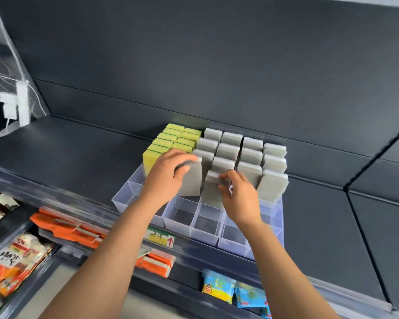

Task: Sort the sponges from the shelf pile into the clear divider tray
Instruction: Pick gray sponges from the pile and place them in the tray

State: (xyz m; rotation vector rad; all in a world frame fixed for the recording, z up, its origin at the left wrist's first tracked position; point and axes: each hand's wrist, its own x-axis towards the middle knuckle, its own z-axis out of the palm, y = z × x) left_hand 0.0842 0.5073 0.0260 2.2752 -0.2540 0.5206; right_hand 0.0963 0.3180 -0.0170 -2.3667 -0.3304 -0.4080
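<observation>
Hands both busy: left hand (pixel 168 171) grips grey sponge (pixel 192 178), right hand (pixel 237 192) pinches second grey sponge (pixel 213 189), both over clear divider tray (pixel 182 221) on shelf. Far cells filled, yellow sponges (pixel 171 143) far left; near rows empty. Roughly half done; no pile in view.

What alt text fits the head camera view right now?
Two bare hands each grip an upright grey sponge, left hand and right hand, over a clear divider tray on a dark shelf. Yellow sponges and grey sponges fill its back compartments; front ones are empty.
</observation>
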